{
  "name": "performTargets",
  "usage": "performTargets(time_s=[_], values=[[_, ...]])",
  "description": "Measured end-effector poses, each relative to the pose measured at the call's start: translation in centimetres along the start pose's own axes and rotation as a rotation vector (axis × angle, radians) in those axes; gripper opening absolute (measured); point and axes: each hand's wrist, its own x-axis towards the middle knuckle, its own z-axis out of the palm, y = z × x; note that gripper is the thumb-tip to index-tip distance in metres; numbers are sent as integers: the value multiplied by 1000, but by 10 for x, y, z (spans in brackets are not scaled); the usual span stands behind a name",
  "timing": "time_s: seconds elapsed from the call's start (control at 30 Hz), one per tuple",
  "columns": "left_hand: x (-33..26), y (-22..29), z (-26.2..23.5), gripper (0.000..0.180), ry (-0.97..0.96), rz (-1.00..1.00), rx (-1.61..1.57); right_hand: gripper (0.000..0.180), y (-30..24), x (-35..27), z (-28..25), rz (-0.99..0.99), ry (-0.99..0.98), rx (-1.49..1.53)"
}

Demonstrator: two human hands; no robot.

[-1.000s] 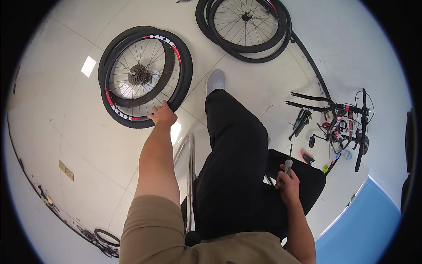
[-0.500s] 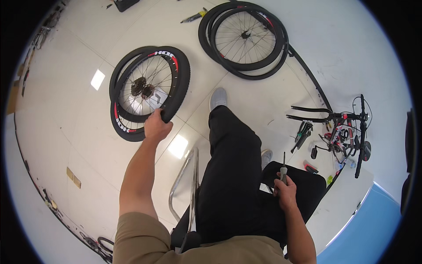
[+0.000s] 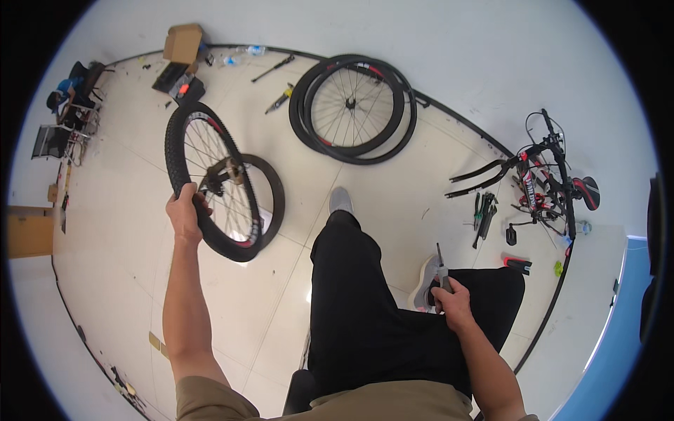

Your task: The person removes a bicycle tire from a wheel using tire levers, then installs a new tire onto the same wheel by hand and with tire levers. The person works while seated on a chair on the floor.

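A bicycle wheel (image 3: 175, 151) with a black knobby tyre and a cassette at its hub tilts up from the floor on the left. My left hand (image 3: 184, 215) is closed around the near left side of its tyre. Partly hidden behind the wheel, another black tyre (image 3: 275, 184) lies on the floor. Over my right thigh, my right hand (image 3: 455, 304) grips the handle of a screwdriver (image 3: 442, 269), its thin shaft pointing upward.
A second wheel (image 3: 385, 139) lies with a loose tyre by the far wall. On the right are a bicycle frame (image 3: 528, 189) with its fork, hand tools (image 3: 484, 219) and a red-black object (image 3: 518, 264). A cardboard box (image 3: 182, 43) stands far left.
My left hand has tilted the wheel up and swung it left, away from the tyre behind it. My view has shifted, showing more of the far floor. The right hand keeps the screwdriver.
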Motion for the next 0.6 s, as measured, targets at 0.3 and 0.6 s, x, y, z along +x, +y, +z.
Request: performTargets(time_s=[0.3, 0.6], values=[[-78, 67, 119, 24, -350, 150, -95, 37, 11, 1, 1, -99, -11, 152], [-172, 87, 236, 24, -616, 51, -203, 33, 5, -8, -8, -126, 108, 277]])
